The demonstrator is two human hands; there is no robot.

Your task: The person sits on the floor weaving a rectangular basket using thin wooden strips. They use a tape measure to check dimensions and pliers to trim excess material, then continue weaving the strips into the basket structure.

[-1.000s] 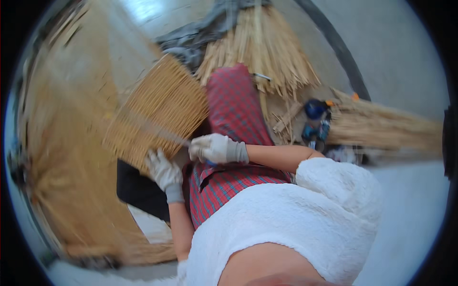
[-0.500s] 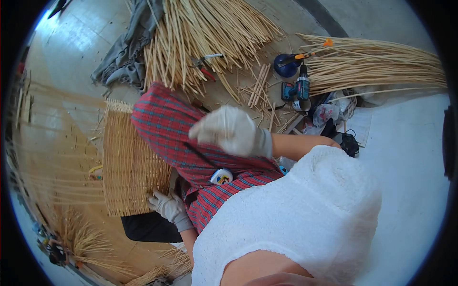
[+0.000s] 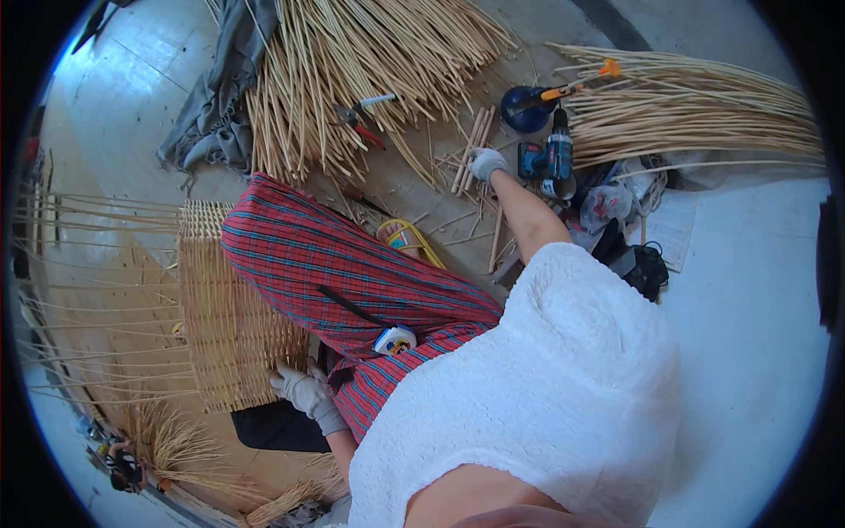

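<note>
My left hand (image 3: 304,392), in a pale glove, holds the near right corner of a woven wicker panel (image 3: 233,308), fingers on the weave. Long unwoven stakes (image 3: 106,304) stretch leftward from the panel, which rests beside my legs under red checked cloth (image 3: 343,273). My right hand (image 3: 488,164), gloved too, reaches out to a small bundle of short sticks (image 3: 466,167) on the floor. Its fingers look curled at the sticks' edge; which sticks they grip is too small to tell. A tape measure (image 3: 395,341) lies on the cloth at my lap.
Long peeled rods (image 3: 352,79) lie in a big heap ahead, with red-handled pruners (image 3: 361,123) on them. Another rod bundle (image 3: 695,123) is at far right. A cordless drill (image 3: 554,158) and a dark blue round object (image 3: 525,110) sit beside my right hand. Grey cloth (image 3: 207,106) lies left.
My right hand has moved from above my lap, forward and right, down to the short sticks. My left hand stays at the panel's corner. A foot in a yellow sandal now shows.
</note>
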